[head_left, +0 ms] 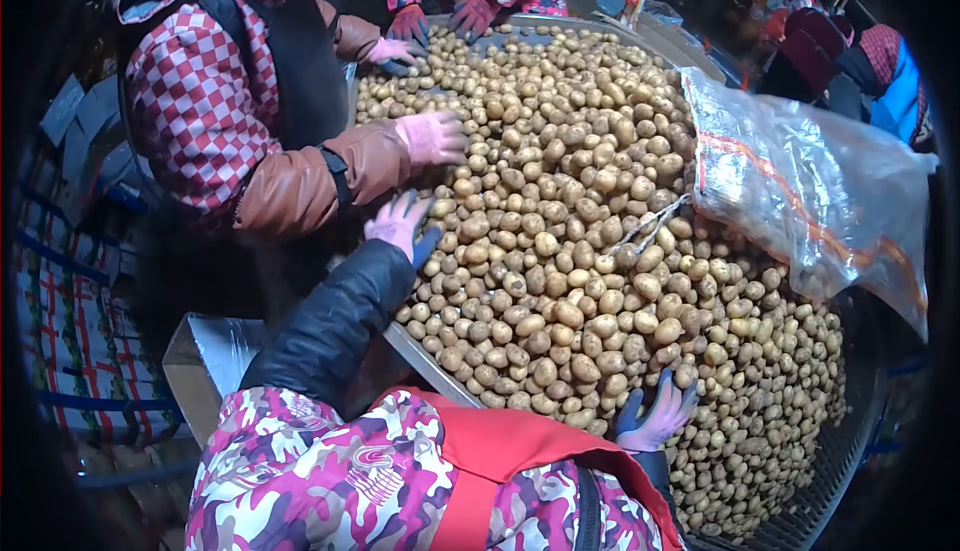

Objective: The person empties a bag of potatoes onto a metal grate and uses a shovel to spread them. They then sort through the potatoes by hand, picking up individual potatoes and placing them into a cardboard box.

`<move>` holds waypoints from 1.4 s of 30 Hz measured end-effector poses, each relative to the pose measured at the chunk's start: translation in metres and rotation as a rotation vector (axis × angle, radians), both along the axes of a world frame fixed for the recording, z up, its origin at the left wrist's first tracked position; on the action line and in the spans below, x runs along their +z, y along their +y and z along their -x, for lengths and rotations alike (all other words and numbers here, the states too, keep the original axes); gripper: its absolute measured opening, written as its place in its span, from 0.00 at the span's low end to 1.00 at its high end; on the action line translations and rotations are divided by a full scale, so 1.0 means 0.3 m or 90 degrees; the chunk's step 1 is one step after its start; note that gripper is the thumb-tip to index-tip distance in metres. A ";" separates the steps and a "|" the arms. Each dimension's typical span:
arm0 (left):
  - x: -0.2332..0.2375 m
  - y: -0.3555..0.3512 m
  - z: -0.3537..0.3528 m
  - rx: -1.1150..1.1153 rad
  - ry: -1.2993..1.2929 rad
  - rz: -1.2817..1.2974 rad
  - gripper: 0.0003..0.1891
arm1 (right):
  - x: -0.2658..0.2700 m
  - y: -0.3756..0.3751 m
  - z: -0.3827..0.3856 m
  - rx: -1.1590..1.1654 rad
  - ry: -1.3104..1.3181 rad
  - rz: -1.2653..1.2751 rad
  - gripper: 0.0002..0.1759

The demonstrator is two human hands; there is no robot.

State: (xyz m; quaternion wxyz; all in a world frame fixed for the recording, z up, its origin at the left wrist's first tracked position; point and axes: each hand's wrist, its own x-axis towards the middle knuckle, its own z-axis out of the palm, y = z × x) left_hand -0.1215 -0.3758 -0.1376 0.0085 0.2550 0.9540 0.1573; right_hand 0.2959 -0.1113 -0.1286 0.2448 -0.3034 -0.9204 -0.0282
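Head view: a broad heap of smooth, rounded tan potatoes (580, 251) fills the middle of the frame, heaped on a grey metal table (432, 362) with a raised edge. At upper left, a co-worker in a red-and-white checked garment (205, 101) leans over it; at upper right, a crinkled clear plastic sack (800, 181) covers part. My left hand (398, 223), in a pink-and-blue glove, lies unclenched at the heap's left side; my right hand (658, 413), gloved alike, rests fingers spread on potatoes at lower centre-right.
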 end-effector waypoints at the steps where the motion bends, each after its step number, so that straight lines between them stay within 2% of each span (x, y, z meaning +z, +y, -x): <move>1: -0.022 -0.017 -0.033 -0.059 0.036 -0.023 0.32 | 0.002 -0.001 0.002 -0.002 -0.002 -0.002 0.33; 3: -0.052 -0.023 -0.143 -0.086 0.096 -0.024 0.34 | -0.004 -0.002 0.005 0.003 -0.004 -0.001 0.33; 5: 0.003 -0.018 -0.249 -0.138 0.070 -0.051 0.33 | -0.005 0.001 0.002 -0.008 -0.007 0.002 0.34; 7: 0.035 -0.002 -0.342 -0.181 0.049 0.000 0.33 | 0.003 -0.005 0.002 -0.007 -0.013 -0.005 0.34; 9: -0.018 -0.006 -0.375 -0.189 -0.020 0.013 0.34 | 0.011 0.001 0.008 0.009 -0.004 -0.013 0.34; 12: -0.074 -0.025 -0.287 -0.203 -0.023 0.039 0.36 | 0.005 0.006 0.006 0.018 0.002 -0.019 0.34; 15: -0.014 0.015 -0.176 -0.236 -0.057 0.112 0.39 | -0.004 0.004 0.002 0.002 -0.004 -0.010 0.34; 16: -0.040 0.032 -0.125 -0.218 -0.040 0.115 0.38 | 0.007 0.000 0.004 0.000 -0.013 -0.001 0.33; 17: -0.061 0.056 -0.053 -0.164 -0.059 0.048 0.36 | 0.022 -0.004 0.009 -0.002 -0.020 0.007 0.33; 19: -0.060 0.068 0.039 -0.163 0.053 0.039 0.32 | 0.018 -0.003 0.007 0.000 -0.006 0.015 0.31; 21: -0.135 0.113 0.153 -0.131 0.014 -0.022 0.28 | 0.007 -0.003 0.009 -0.006 0.002 0.007 0.31; 23: -0.175 0.147 0.238 -0.072 0.023 0.005 0.25 | 0.012 -0.010 0.009 -0.011 0.020 0.026 0.32; 25: -0.154 0.206 0.236 -0.017 0.013 0.024 0.25 | 0.021 -0.014 0.008 -0.016 0.011 0.047 0.33; 28: -0.192 0.242 0.211 0.054 -0.055 -0.051 0.27 | 0.017 -0.017 0.005 -0.026 -0.008 0.030 0.34; 31: -0.253 0.222 0.161 0.043 0.068 -0.161 0.25 | -0.005 -0.011 -0.010 -0.020 0.012 0.052 0.38; 34: -0.237 0.217 0.092 0.064 0.108 -0.159 0.23 | 0.011 -0.010 -0.018 0.005 0.015 0.100 0.41; 37: -0.255 0.207 0.103 0.032 0.147 -0.217 0.21 | -0.007 -0.002 -0.026 0.008 0.004 0.090 0.45; 39: -0.282 0.199 0.122 -0.015 0.210 -0.231 0.20 | 0.026 -0.010 -0.029 -0.003 -0.035 0.140 0.48; 41: -0.247 0.208 0.085 -0.040 0.190 -0.253 0.21 | -0.002 -0.005 -0.033 0.001 -0.016 0.115 0.49; 42: -0.236 0.212 0.067 -0.080 0.203 -0.265 0.22 | 0.009 -0.010 -0.024 -0.001 0.010 0.113 0.44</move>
